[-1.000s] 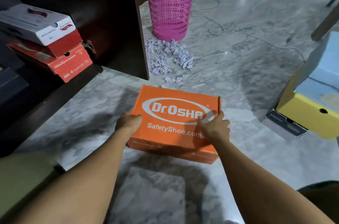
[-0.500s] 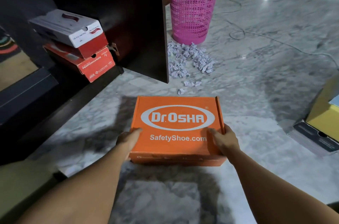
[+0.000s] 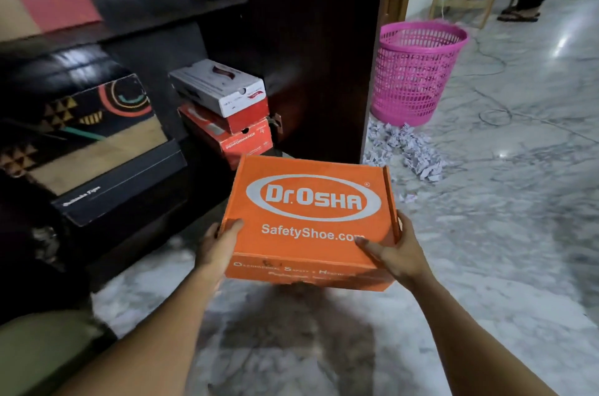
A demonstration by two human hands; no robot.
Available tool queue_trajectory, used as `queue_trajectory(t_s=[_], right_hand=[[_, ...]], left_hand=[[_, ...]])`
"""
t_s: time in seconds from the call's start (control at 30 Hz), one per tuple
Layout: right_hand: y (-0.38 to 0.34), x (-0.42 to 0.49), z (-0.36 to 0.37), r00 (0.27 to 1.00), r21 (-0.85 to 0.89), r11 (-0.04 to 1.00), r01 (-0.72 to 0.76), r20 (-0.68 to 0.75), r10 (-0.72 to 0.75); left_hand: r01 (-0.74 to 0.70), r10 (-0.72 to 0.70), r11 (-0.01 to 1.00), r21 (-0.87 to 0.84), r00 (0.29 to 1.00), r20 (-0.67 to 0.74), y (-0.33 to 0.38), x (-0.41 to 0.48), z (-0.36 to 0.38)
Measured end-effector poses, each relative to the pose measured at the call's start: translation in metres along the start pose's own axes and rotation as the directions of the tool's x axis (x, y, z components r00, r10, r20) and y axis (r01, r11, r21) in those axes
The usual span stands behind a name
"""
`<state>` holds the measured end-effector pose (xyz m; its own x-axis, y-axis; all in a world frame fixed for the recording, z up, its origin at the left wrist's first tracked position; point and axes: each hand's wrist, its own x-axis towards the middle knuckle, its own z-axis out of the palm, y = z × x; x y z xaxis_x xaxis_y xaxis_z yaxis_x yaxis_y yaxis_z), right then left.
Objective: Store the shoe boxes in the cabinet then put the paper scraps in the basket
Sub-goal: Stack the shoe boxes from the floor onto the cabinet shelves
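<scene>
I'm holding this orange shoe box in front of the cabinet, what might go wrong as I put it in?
The orange box, gripped by left hand and right hand, may bump the white box lying askew on the red boxes and topple it. Its right corner could catch the open cabinet door. The paper scraps beside the door might slip underfoot on the glossy floor.

You've got the orange Dr.Osha box (image 3: 311,217) off the floor, lid up, just before the open dark cabinet (image 3: 308,39). Inside it, a white-lidded red box (image 3: 223,87) tops another red box (image 3: 240,139). Paper scraps (image 3: 408,149) and the pink basket (image 3: 418,71) lie to its right.
</scene>
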<state>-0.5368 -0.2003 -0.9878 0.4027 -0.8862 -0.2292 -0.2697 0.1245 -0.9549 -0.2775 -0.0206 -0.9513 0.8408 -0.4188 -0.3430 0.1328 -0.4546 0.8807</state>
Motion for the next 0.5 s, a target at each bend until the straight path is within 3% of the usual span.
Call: queue_trajectory(t_s=[0.27, 0.5], right_hand=[[-0.097, 0.02, 0.04, 0.952, 0.139, 0.952, 0.273, 0.104, -0.288], [-0.213, 0.009, 0.035, 0.818, 0.189, 0.827, 0.529, 0.144, -0.556]], left_hand=[[-0.155, 0.128, 0.983, -0.098, 0.962, -0.24, 0.058, 0.008, -0.06], [-0.394, 0.29, 0.887, -0.241, 0.881, -0.375, 0.156, -0.017, -0.103]])
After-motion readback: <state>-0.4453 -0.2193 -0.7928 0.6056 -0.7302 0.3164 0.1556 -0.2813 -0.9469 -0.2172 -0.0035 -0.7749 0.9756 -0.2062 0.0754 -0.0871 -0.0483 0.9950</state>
